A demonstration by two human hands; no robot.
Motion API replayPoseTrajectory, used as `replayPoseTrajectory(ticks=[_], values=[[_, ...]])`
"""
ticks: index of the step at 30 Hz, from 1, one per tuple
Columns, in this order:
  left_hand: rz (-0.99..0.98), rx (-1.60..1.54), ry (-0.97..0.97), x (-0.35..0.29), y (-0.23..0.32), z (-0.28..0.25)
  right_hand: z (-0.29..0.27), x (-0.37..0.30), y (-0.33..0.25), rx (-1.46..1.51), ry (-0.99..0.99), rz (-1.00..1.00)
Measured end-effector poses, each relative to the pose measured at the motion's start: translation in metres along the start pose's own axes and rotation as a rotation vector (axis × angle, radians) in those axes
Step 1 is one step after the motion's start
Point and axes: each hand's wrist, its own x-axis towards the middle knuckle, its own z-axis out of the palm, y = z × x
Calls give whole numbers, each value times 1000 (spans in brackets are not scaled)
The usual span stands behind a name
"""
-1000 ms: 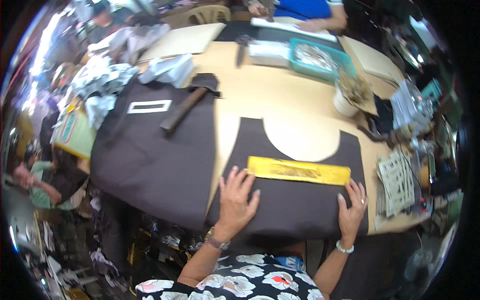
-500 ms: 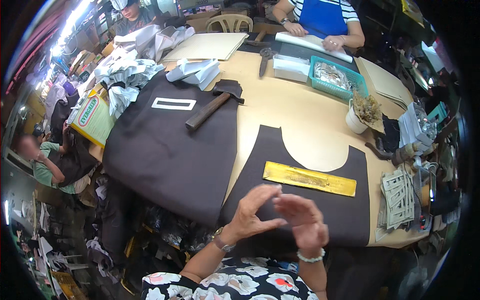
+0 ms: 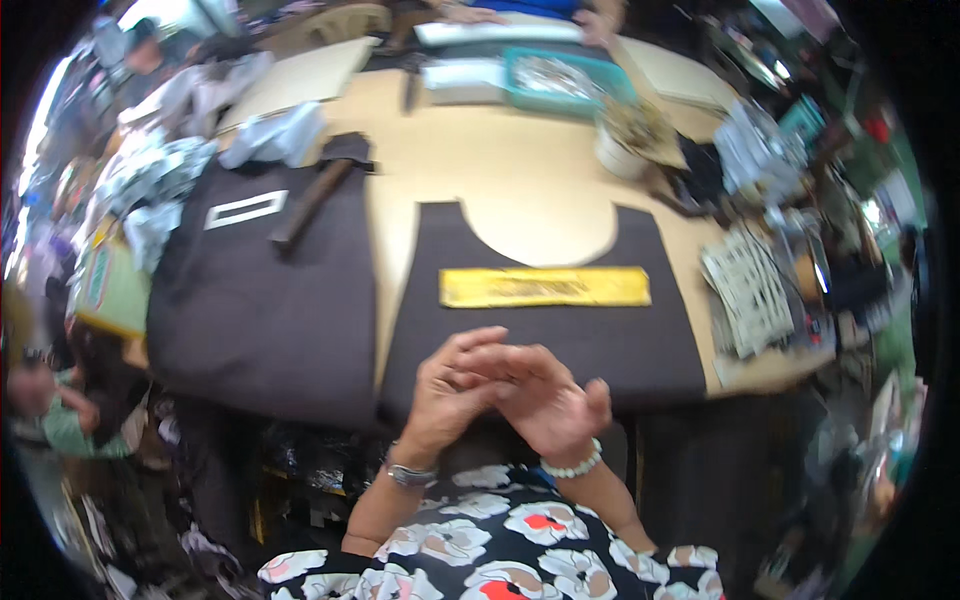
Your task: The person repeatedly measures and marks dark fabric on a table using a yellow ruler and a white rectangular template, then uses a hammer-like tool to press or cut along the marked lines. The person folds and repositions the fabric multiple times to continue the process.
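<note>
Just above the near edge of the table, my left hand (image 3: 446, 392) and my right hand (image 3: 548, 400) meet, their fingers overlapping. The right hand's palm is turned up, fingers loosely stretched and thumb apart. My left fingers are extended too, some of them behind the right ones; I see nothing held in either. Beyond them a dark brown cut fabric piece (image 3: 560, 355) with a curved neckline lies flat, carrying a long yellow bar (image 3: 545, 287). To the left is a larger dark fabric panel (image 3: 270, 330) with a white rectangular frame (image 3: 246, 209) and a wooden-handled hammer (image 3: 315, 205) on it.
A teal basket (image 3: 622, 92) of small pieces, a white box (image 3: 463, 82) and a white pot (image 3: 618, 158) stand at the back. Card stencils (image 3: 748, 290) are stacked at right. White cloth bundles (image 3: 160, 170) and a yellow-green can (image 3: 112, 285) sit left. Across the table, another person's hands (image 3: 597, 27) hold a white roll.
My hands have come together from slightly apart, and the right palm has turned upward. The view has swung, so the tabletop things appear further left and higher.
</note>
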Motion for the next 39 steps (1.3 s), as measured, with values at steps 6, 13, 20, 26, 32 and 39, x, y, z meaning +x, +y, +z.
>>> replayPoseTrajectory(ticks=[6,13,20,26,32,39], values=[[-83,-149,17,-11,-13,7,4,-9,4,211,-28,-132],[-71,-88,49,-13,-17,19,7,-15,-3,156,59,-149],[-131,-104,75,-14,-29,21,11,-25,-5,-302,140,-53],[120,421,183,1,-16,7,-35,-27,-60,-449,356,-322],[461,1318,369,42,-22,-26,-102,-34,-105,-1609,953,-187],[447,1497,459,40,-40,-33,-115,-45,-91,-2016,972,-48]])
